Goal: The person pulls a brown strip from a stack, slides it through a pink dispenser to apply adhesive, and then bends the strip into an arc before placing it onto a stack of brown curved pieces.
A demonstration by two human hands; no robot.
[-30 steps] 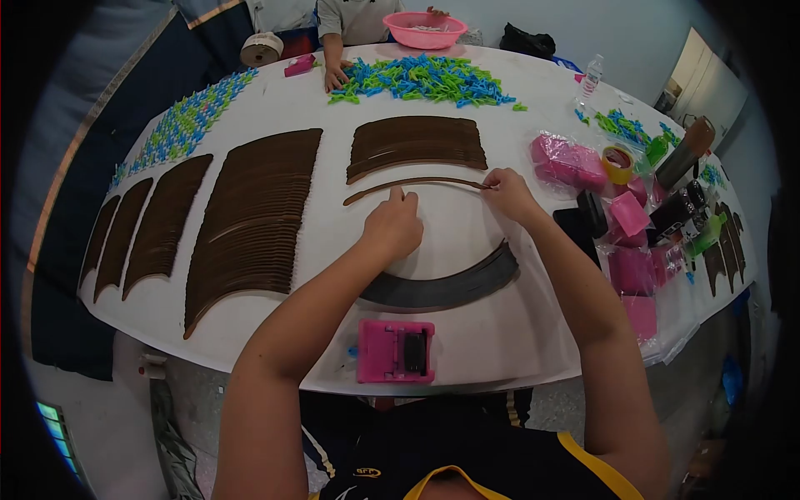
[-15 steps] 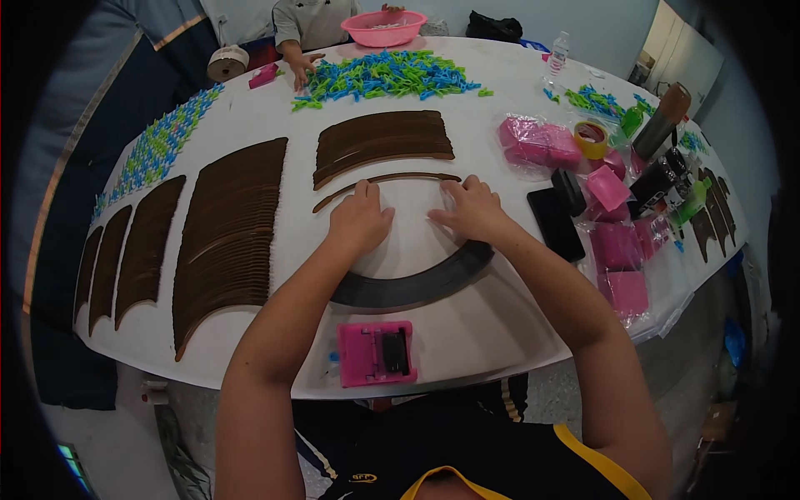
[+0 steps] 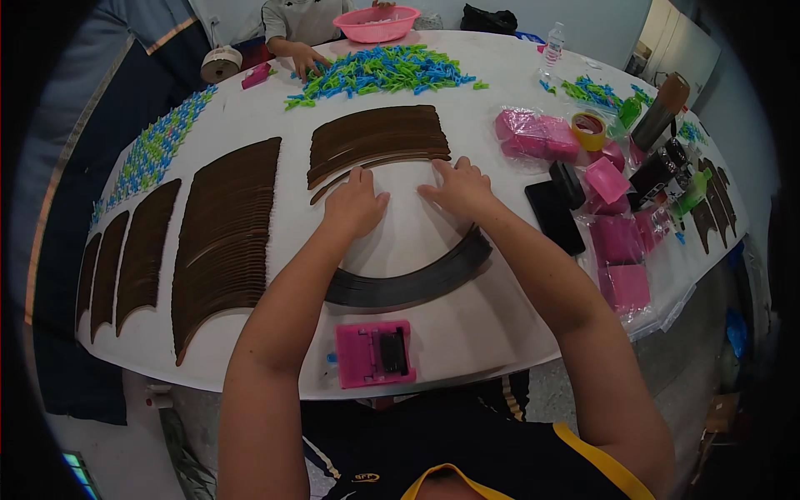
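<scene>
My left hand (image 3: 357, 204) rests on the table, its fingertips at the left part of a thin curved brown strip (image 3: 317, 197) and its thumb held apart. At the strip's right end is my right hand (image 3: 458, 187), thumb and fingers spread. Neither hand visibly grips anything. The strip lies against the near edge of a stack of curved brown strips (image 3: 379, 142), its left end slightly apart from them. Nearer me, a fan of curved dark strips (image 3: 408, 287) lies between my forearms, and a pink device with a black part (image 3: 354, 354) sits near the table edge.
Larger brown stacks (image 3: 225, 233) stand at left. Blue and green clips (image 3: 392, 68) are piled at the back, beside a co-worker's hand (image 3: 308, 60) and a pink basin (image 3: 377, 25). On the right are a black phone (image 3: 554, 218), pink packets (image 3: 617, 240), tape (image 3: 588, 132) and bottles.
Both my hands have moved away from me, and the thin strip has moved with them up to the stack. The co-worker's hand has shifted over the clip pile.
</scene>
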